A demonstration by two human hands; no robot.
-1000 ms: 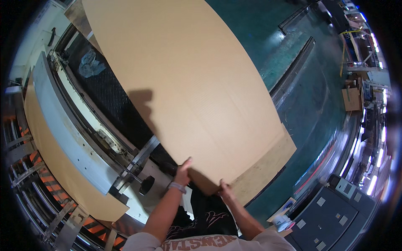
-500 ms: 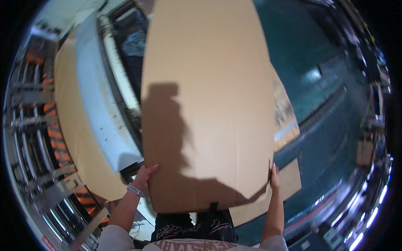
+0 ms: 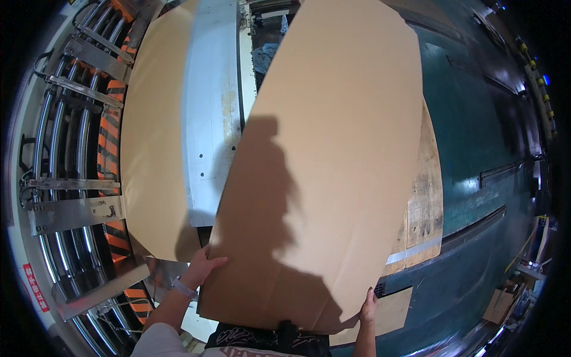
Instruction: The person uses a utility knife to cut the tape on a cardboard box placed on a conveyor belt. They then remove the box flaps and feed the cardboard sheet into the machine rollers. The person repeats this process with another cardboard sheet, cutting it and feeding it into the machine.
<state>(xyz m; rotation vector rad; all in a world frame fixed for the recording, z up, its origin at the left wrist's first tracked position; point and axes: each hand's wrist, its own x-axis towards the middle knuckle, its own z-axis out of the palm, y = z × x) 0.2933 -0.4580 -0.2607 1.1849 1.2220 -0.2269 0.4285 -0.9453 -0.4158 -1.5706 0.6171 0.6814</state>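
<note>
At the centre of the head view, a large brown cardboard sheet filled most of the frame, running from about 6 o'clock up to 12 o'clock and leaning slightly toward 1 o'clock. Its surface carried the dark shadow of a person, cast across the lower and middle part. The left hand lay at roughly 7 o'clock, fingers spread and curled over the sheet's lower left edge, thumb on top; a pale band sat on that wrist. The right hand lay at roughly 5 o'clock, fingers pressed flat against the sheet's lower right corner, gripping its edge. Both forearms entered from the bottom edge, on either side of a dark printed garment at 6 o'clock.

Beneath the sheet's right side, toward 3 to 4 o'clock, a worn wooden board showed, with a further piece of cardboard just beside the right hand. Beyond it, from 1 to 4 o'clock, lay a dark green floor.

To the left of the held sheet, at 10 to 11 o'clock, a white metal machine bed ran upward, and a second brown cardboard sheet lay beside it, partly under it. Farther out, at 9 o'clock, a roller conveyor with steel rollers, metal crossbars and orange-and-black striped markings curved along the rim. Small cardboard boxes stood well apart at 4 o'clock.
</note>
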